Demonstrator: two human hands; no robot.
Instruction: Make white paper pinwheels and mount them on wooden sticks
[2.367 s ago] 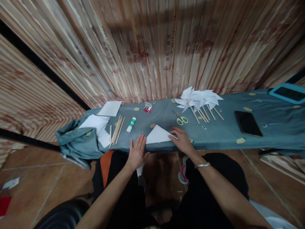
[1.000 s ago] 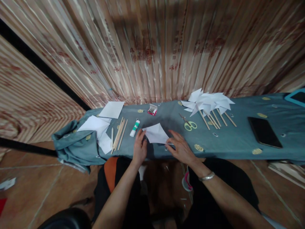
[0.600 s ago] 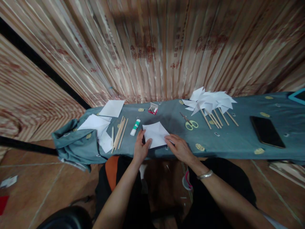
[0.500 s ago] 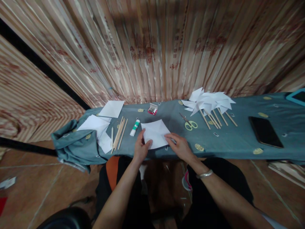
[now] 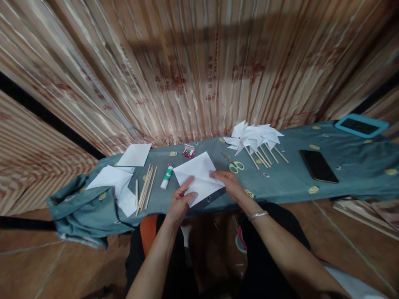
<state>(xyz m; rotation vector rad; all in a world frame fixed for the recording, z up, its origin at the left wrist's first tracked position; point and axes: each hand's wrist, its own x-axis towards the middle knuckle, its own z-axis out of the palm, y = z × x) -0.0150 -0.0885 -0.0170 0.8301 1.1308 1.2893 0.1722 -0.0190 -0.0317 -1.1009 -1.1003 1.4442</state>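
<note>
A white square sheet of paper (image 5: 202,166) with faint diagonal creases lies at the front of the cloth, one corner pointing away from me. My left hand (image 5: 181,201) holds its lower left edge, with thumb and forefinger showing on top and the other fingers partly hidden. At the right corner, my right hand (image 5: 230,182) pinches the sheet between thumb and fingers. A green and white glue stick (image 5: 167,177) lies just left of the sheet. Scissors with pale green handles (image 5: 236,166) rest to its right, and a small red box of pins (image 5: 188,151) stands behind it.
Wooden sticks (image 5: 146,187), a white pencil-like stick (image 5: 136,193) and more paper sheets (image 5: 109,177) lie left. Several white paper pinwheels (image 5: 254,137) lie back right. Farther right are a black phone (image 5: 318,166) and a blue-framed tablet (image 5: 358,125). A striped curtain (image 5: 199,74) hangs behind.
The sheet has turned so that a corner points away from me. My right hand has shifted its hold to the right corner. The whole view has swung slightly right.
</note>
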